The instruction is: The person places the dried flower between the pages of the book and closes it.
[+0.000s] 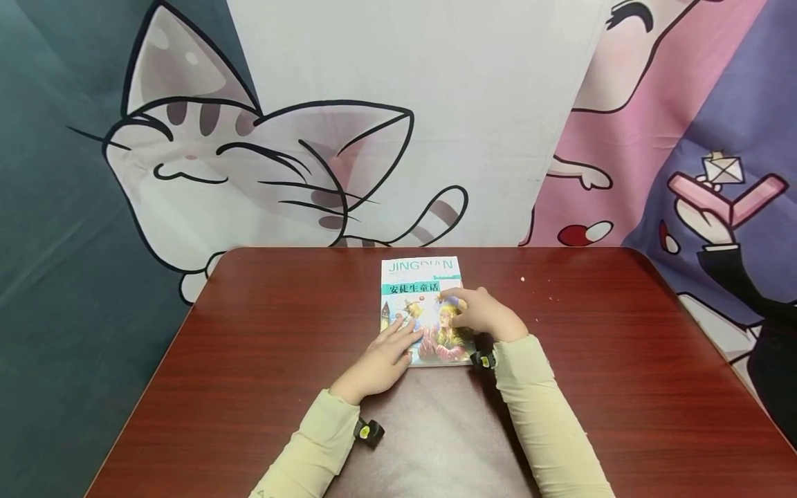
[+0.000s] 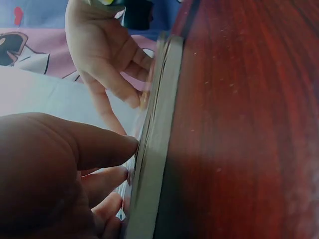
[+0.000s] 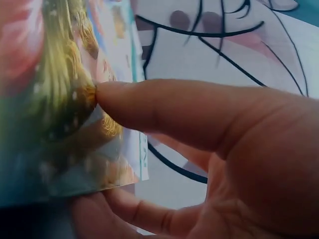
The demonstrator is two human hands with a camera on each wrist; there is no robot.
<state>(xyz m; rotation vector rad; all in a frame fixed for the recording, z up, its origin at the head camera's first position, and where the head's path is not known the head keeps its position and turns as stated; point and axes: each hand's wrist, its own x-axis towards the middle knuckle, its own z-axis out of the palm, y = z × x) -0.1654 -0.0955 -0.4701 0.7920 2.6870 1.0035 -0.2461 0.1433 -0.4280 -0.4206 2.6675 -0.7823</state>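
Observation:
A paperback book [image 1: 429, 346] with an illustrated cover lies on the table, its title toward the far side. Near its lower left corner my left hand [image 1: 382, 360] rests on the cover with extended fingers. In the left wrist view the left thumb [image 2: 107, 149] touches the cover right by the page edges. My right hand [image 1: 488, 315] holds the book at its right side. Its thumb [image 3: 149, 104] presses on the cover in the right wrist view, while other fingers [image 3: 144, 214] curl by the edge, their tips partly hidden by the book.
The dark red wooden table [image 1: 280, 311] has small pale specks to the right of the book. Behind it hangs a printed cloth [image 1: 486, 83] with a cartoon cat. Each wrist carries a small black camera [image 1: 371, 432].

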